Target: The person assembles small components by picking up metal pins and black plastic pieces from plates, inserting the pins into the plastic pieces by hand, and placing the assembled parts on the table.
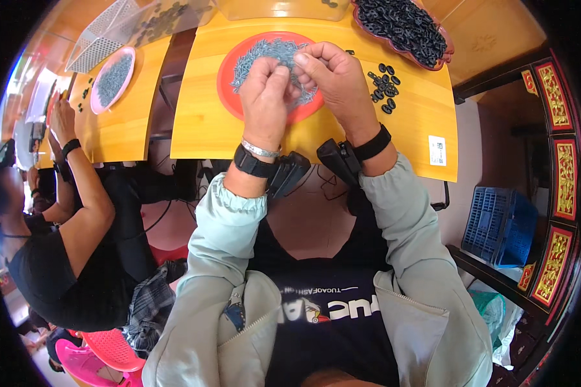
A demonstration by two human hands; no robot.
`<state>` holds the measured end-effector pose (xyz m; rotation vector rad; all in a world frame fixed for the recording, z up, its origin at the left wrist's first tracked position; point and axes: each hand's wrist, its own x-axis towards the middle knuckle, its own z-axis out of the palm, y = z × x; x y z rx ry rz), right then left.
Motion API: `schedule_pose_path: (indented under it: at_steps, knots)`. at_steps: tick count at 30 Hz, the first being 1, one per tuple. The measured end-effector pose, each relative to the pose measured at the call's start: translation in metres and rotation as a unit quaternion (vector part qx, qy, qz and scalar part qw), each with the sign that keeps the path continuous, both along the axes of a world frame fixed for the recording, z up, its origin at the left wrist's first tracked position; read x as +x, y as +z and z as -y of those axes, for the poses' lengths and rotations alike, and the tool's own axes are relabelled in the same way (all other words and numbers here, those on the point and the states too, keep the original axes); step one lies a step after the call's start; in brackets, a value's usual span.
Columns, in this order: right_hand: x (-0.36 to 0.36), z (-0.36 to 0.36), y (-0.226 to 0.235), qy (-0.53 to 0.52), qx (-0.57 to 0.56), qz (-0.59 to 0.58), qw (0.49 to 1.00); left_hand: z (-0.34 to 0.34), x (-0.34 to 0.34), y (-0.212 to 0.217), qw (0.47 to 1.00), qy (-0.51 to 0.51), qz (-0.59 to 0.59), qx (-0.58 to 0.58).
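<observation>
My left hand [263, 97] and my right hand [334, 72] are held close together above a round red plate [226, 90]. The plate is heaped with small grey screws [265, 51]. Thumb and fingers of each hand are pinched together, and whatever is between them is too small or hidden to make out. To the right of the plate, several small black oval parts [385, 89] lie loose on the yellow table [197, 103]. Beyond them, a red tray [447, 50] is piled with black plastic parts [403, 29].
A white paper label [438, 150] is on the table's near right corner. Clear plastic bins stand along the far edge. On the left, a co-worker [77, 238] sits by another table with a pink plate [97, 103] of screws and a white basket [103, 39]. A blue crate [497, 226] stands right.
</observation>
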<state>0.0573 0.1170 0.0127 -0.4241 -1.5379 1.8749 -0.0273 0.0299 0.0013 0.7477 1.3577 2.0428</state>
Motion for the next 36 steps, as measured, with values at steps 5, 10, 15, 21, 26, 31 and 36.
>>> schedule_pose_path:
  at_steps: [5, 10, 15, 21, 26, 31, 36]
  knots:
    - [-0.002, 0.002, 0.000, 0.008, -0.011, -0.007, 1.000, -0.001, -0.001, -0.002, 1.000, -0.002, -0.019, 0.002]
    - [-0.003, 0.001, -0.001, 0.001, 0.008, 0.002, 1.000, -0.002, 0.000, -0.001, 1.000, 0.006, -0.016, 0.000]
    - [-0.004, 0.004, -0.004, -0.002, 0.003, -0.006, 1.000, -0.002, -0.001, -0.005, 0.999, 0.018, -0.051, -0.006]
    - [-0.008, 0.012, -0.007, -0.023, -0.008, -0.007, 1.000, -0.003, 0.006, -0.005, 0.995, 0.059, -0.076, 0.010]
    - [-0.008, 0.013, -0.009, -0.046, 0.029, 0.012, 0.998, -0.002, 0.009, -0.002, 0.987, 0.088, -0.134, -0.011]
    - [-0.007, 0.018, -0.008, -0.037, 0.055, -0.014, 0.998, 0.004, 0.011, 0.002, 0.995, 0.068, -0.078, -0.001]
    - [-0.006, 0.019, -0.002, -0.054, 0.063, -0.007, 0.997, 0.004, 0.009, 0.003, 0.998, 0.023, -0.048, 0.015]
